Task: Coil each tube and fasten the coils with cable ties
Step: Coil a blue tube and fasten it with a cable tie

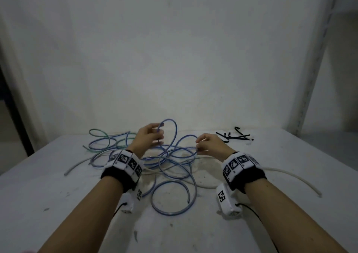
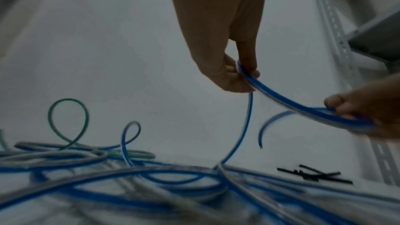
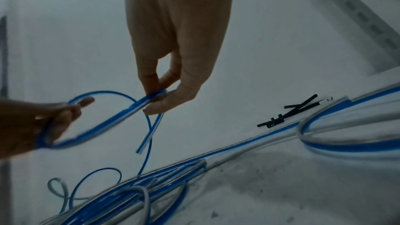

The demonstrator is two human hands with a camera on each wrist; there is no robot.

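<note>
Above the table (image 1: 251, 223), both the left hand (image 1: 148, 137) and right hand (image 1: 210, 145) pinch a raised blue tube (image 1: 175, 128) loop; black ties (image 1: 235, 136) lie beside the right hand

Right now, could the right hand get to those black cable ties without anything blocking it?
Probably yes. The cable ties lie in the open just beyond the right hand, with bare table around them. But that hand pinches the blue tube, so it must let go first.
</note>
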